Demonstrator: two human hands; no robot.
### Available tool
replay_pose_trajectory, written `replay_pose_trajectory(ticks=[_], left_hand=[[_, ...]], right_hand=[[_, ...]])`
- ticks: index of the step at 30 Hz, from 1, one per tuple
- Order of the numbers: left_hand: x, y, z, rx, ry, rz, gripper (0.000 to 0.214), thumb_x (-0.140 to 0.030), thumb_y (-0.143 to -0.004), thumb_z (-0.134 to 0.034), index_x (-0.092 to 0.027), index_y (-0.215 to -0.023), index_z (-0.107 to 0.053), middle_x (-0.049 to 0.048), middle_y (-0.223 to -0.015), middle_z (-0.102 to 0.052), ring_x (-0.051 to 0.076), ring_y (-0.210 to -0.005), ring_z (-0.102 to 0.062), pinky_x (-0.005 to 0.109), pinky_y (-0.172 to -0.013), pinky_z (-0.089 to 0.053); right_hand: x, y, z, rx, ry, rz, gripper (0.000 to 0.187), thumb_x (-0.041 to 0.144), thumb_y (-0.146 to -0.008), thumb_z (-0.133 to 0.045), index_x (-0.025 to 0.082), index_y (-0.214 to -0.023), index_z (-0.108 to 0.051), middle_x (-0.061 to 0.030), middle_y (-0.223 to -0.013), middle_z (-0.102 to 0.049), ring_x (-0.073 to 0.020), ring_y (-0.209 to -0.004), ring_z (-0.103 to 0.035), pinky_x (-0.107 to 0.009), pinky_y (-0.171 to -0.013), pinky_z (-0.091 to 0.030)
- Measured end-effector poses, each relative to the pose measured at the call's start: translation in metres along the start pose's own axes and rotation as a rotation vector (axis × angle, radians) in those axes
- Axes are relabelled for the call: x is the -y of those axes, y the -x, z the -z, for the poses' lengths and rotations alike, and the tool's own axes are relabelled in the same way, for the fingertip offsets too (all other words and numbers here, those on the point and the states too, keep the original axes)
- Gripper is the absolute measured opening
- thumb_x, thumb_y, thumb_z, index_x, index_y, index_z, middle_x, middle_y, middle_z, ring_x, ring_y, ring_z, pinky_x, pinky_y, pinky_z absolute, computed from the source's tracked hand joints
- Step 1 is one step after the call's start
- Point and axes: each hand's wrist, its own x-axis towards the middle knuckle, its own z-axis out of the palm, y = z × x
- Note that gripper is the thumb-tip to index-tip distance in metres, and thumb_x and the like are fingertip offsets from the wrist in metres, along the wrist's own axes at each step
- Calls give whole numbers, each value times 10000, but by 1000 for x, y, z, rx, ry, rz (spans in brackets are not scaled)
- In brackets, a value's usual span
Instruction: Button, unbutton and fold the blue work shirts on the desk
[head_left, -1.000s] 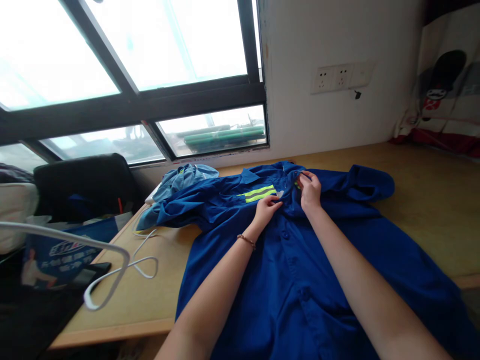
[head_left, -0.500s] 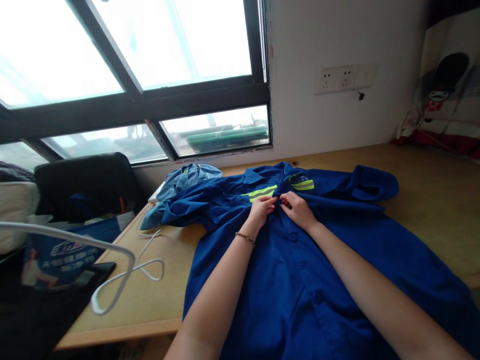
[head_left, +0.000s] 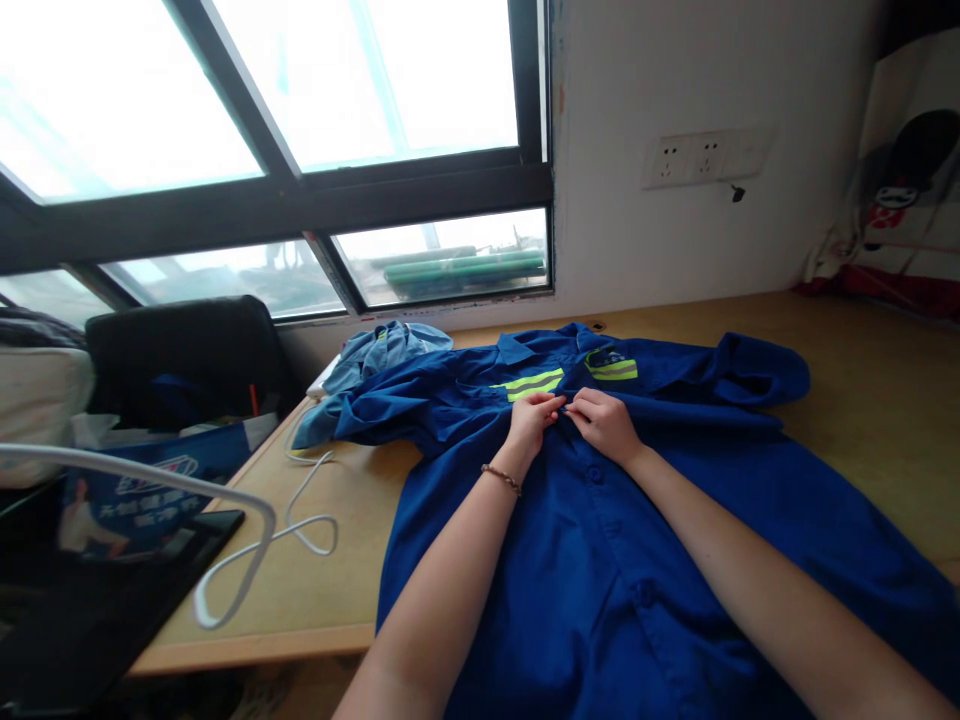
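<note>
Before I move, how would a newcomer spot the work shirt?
By the window stands a table. Spread across it, under the left hand and right hand, lies the work shirt: deep blue, unlike the crumpled paler garment at one sleeve.

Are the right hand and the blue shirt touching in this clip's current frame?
Touching. The head view shows the right hand with its fingertips bent against the chest front of the blue shirt.

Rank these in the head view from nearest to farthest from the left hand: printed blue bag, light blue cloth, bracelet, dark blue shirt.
From the left hand:
1. Dark blue shirt: pinched in its fingers.
2. Bracelet: on that wrist.
3. Light blue cloth: back left.
4. Printed blue bag: far left.
</note>
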Motion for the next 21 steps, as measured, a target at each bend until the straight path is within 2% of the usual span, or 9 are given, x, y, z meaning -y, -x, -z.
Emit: replay_pose_trajectory(ticks=[4,8,11,14,17,19,21], left_hand=[[1,5,-7,-50,-121,-167,269,-254,-533,-743,-99,-675,-576,-13,-559,-542,48,-436,-474,177,-448,-368],[-5,14,-14,-5,-467,-435,187,-303,-630,-666,-131,-649,-594,-11,-532,-550,82,-434,-484,204,-436,-362],[-6,21,-18,-21,-729,-604,125,-275,-686,-614,-156,-651,-604,-12,-534,-557,93,-460,-501,210,-463,-376],[-3,23,-22,-15,-828,-660,117,-272,-723,-581,-165,-685,-606,-13,-554,-572,91,-449,-505,206,-457,-385],[-7,25,-28,23,-892,-660,137,-278,-759,-546,-162,-746,-619,3,-602,-606,96,-450,-520,211,-460,-406],[-20,34,-33,53,-1030,-703,132,-258,-764,-543,-165,-769,-638,25,-670,-636,113,-513,-551,228,-518,-435],[-41,56,-37,89,-1174,-796,116,-235,-758,-557,-178,-785,-653,42,-764,-653,133,-610,-578,246,-598,-452]], right_hand=[[6,-3,3,24,58,-83,158,188,-806,-466,182,-673,-550,-37,-743,-559,-148,-706,-528,-250,-651,-393],[7,-2,3,2,108,-175,162,172,-783,-475,178,-625,-514,-27,-717,-537,-134,-652,-512,-232,-593,-362],[5,0,2,0,145,-214,178,153,-779,-456,180,-608,-502,-27,-697,-522,-142,-649,-511,-236,-592,-366],[3,-1,3,-69,130,-252,80,151,-763,-465,173,-747,-540,-49,-799,-535,-163,-710,-525,-250,-627,-397],[1,-2,5,-94,78,-220,262,138,-764,-459,182,-1016,-518,-81,-1050,-509,-180,-844,-531,-263,-700,-421],[-1,-2,6,-32,46,-185,281,134,-786,-433,209,-1043,-521,-66,-1060,-516,-178,-874,-534,-258,-727,-422],[-4,-3,7,-2,20,-198,209,152,-806,-425,206,-954,-562,-56,-950,-547,-172,-840,-544,-250,-726,-421]])
